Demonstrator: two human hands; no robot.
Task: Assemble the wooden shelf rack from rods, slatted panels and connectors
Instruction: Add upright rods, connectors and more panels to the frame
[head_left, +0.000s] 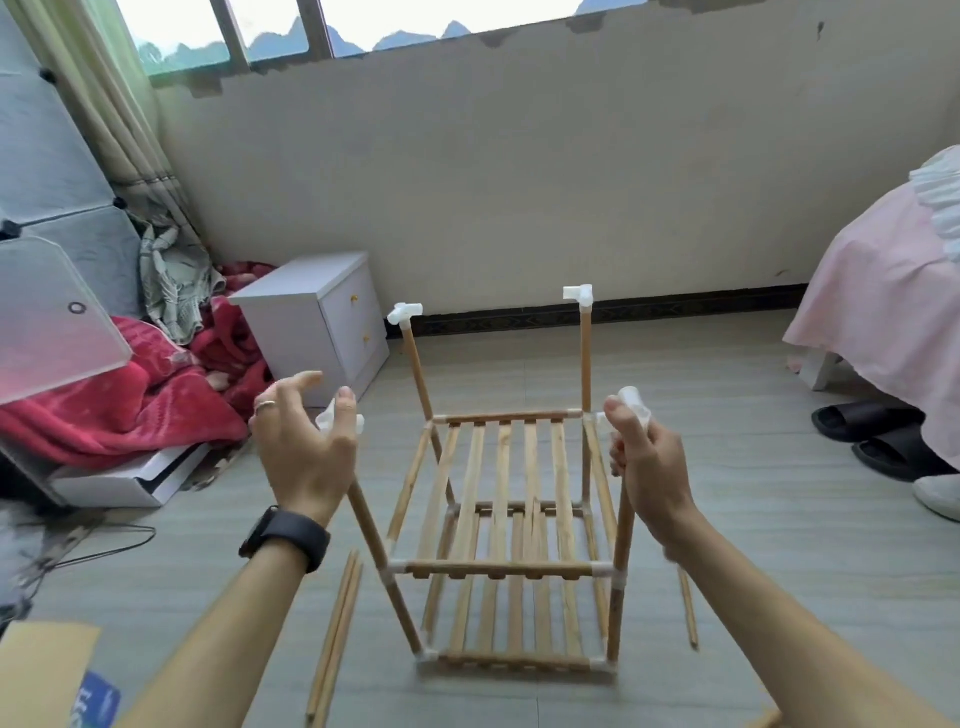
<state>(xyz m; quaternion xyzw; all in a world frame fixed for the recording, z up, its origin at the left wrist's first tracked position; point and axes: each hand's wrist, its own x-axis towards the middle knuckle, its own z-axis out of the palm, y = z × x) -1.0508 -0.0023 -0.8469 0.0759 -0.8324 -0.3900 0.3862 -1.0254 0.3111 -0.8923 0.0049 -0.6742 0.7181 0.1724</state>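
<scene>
Half-built wooden shelf rack (506, 569) stands on the grey floor (769, 582), two slatted panels (501, 467) joining four uprights. The left hand (301, 452) is spread, thumb touching a white connector (328, 419); the right hand (649, 467) grips the front right rod (621, 561).

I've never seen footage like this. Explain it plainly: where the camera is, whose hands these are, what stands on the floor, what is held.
There is no machine here: a person's two bare hands do the work. The one picture comes from a camera worn on the head, looking forward and down. On the floor stands a half-built wooden rack: two slatted shelves, upright rods, white connectors at the joints. The right hand has its fingers curled round the near-right rod, thumb against the near-right connector on top. The left hand is at the near-left connector, thumb on it; whether it grips is unclear. Loose rods lie beside the rack.
</scene>
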